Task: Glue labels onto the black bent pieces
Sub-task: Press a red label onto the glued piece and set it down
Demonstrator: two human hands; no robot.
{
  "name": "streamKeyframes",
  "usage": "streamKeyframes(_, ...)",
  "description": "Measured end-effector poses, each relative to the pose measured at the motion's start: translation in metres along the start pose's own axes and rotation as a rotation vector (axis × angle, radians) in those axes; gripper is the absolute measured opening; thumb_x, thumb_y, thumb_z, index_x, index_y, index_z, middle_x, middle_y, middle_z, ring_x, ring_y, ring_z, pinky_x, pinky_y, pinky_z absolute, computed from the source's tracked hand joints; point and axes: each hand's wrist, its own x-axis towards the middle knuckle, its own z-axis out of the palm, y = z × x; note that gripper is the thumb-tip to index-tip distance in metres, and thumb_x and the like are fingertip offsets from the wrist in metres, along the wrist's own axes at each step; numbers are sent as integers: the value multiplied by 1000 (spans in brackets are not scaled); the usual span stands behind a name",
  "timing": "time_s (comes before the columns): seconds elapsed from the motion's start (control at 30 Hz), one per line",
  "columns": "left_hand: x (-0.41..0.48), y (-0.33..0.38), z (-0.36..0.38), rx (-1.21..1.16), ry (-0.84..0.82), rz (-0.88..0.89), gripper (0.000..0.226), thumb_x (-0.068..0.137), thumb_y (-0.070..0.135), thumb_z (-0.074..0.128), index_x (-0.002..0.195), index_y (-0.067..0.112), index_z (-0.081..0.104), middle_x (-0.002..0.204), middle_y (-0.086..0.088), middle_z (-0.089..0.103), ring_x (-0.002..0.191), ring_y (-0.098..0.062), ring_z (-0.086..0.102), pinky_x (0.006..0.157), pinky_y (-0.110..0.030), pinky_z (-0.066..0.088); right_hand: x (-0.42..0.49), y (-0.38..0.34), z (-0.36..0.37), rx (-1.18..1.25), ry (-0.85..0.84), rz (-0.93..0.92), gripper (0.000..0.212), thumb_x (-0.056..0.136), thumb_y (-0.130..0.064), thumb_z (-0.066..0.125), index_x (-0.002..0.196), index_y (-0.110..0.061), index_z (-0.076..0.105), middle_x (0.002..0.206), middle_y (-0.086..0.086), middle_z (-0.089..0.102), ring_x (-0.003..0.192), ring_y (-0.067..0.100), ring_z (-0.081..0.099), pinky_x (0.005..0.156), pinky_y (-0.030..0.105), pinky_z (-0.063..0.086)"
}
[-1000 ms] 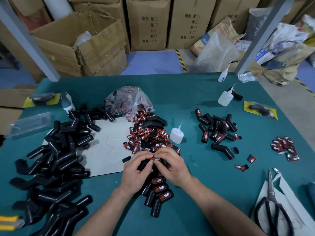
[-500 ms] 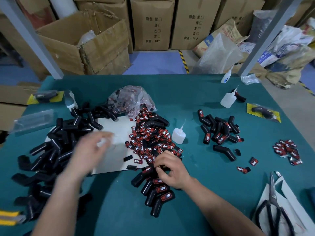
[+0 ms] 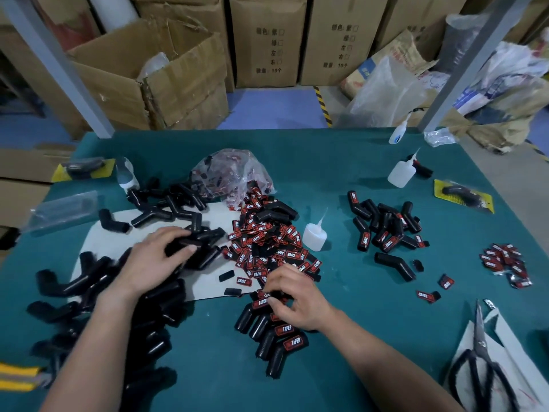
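Now, judging from the hands, gathering material for the next gluing. On the left part of the green table, over the white sheet, see the left hand resting on the heap of black bent pieces, with fingers curled over one bent piece and the thumb closed against it from the near side. Take only this one. Lift it straight up, so as not to drag its neighbours onto the labels just beside.

At the near edge of that red-and-black heap, find the right hand, with fingertips bent down and drawn together among the labels. Cannot tell whether already pinching a label or only searching. Choose a single label, printed face up, and check for a second one stuck beneath.

Then turn the bent piece with one straight leg upward, as on the finished pieces lying in a row just under the right hand. Reach for the glue bottle, standing upright just right of the label heap; probably necessary to free one hand first. Put a small drop only, to avoid squeezing glue out around the label edge and onto the skin. Press the label flat and straight along the leg, hold for a moment, and lay the piece down beside the finished ones, label upward, well apart from the unlabelled heap.
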Motion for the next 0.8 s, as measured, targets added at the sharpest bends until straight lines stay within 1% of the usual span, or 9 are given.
streamKeyframes(0.1, -1, 22, 14, 210, -13, 35, 54, 94, 64, 60, 140, 36, 60, 150, 6, 50, 141, -22, 44, 119, -49, 25, 0, -2, 0, -3, 12, 12, 12, 93, -16, 64, 101, -8, 69, 102, 2, 63, 97, 15, 58, 87, 29, 47)
streamKeyframes(0.23, 7, 48, 4, 540, -77, 124, 49, 94, 56, 66, 135, 29, 64, 150, -2, 47, 139, -26, 45, 119, -51, 23, -2, -1, -1, -27, 52, 19, 12, 93, -16, 65, 100, -8, 70, 102, 3, 64, 97, 17, 60, 86, 30, 49)
streamKeyframes(0.37, 1, 91, 2, 625, 154, 292, 44, 90, 51, 70, 110, 13, 74, 142, -10, 57, 139, -34, 45, 117, -61, 27, -2, 0, 2, -50, 64, 18, 12, 95, -17, 65, 100, -8, 70, 102, 3, 64, 96, 18, 60, 83, 32, 51)
streamKeyframes(0.43, -16, 114, 16, 360, 247, 343, 49, 90, 59, 60, 104, 13, 71, 112, -7, 71, 108, -31, 65, 96, -49, 48, 1, -1, 2, -51, 108, 33, 14, 97, -19, 63, 100, -7, 70, 102, 2, 64, 96, 17, 60, 84, 31, 51)
streamKeyframes(0.5, -37, 133, 41, -48, 243, 268, 45, 93, 68, 52, 104, 25, 65, 89, 5, 73, 81, -21, 68, 73, -38, 52, 1, -2, -1, -51, 182, 71, 16, 100, -23, 59, 101, -10, 67, 101, -1, 64, 95, 15, 61, 83, 31, 52)
streamKeyframes(0.57, -58, 143, 78, -508, 258, 131, 36, 93, 66, 51, 99, 32, 62, 78, 7, 70, 71, -15, 65, 68, -38, 53, 0, -5, -4, -13, 238, 158, 14, 99, -27, 58, 108, -18, 63, 104, -9, 63, 95, 12, 62, 81, 33, 53)
streamKeyframes(0.67, -79, 150, 128, -1156, 268, -157, 37, 98, 63, 54, 91, 30, 68, 71, 4, 63, 65, -17, 55, 62, -36, 48, 0, -9, -6, 88, 271, 270, 34, 94, -26, 59, 128, -30, 54, 116, -17, 62, 103, 12, 63, 90, 30, 52)
streamKeyframes(0.73, -78, 147, 144, -1232, 286, -196, 36, 102, 58, 52, 90, 29, 69, 71, 4, 65, 65, -16, 56, 59, -32, 47, -1, -9, -6, 108, 252, 228, 43, 94, -22, 60, 137, -18, 51, 121, -11, 60, 106, 17, 62, 93, 29, 50)
streamKeyframes(0.8, -69, 137, 143, -1059, 336, -75, 34, 102, 52, 52, 90, 24, 69, 72, 4, 68, 63, -12, 59, 59, -27, 49, -2, -7, -3, 23, 235, 149, 44, 94, -20, 62, 135, -7, 54, 126, -6, 59, 115, 13, 58, 99, 24, 45)
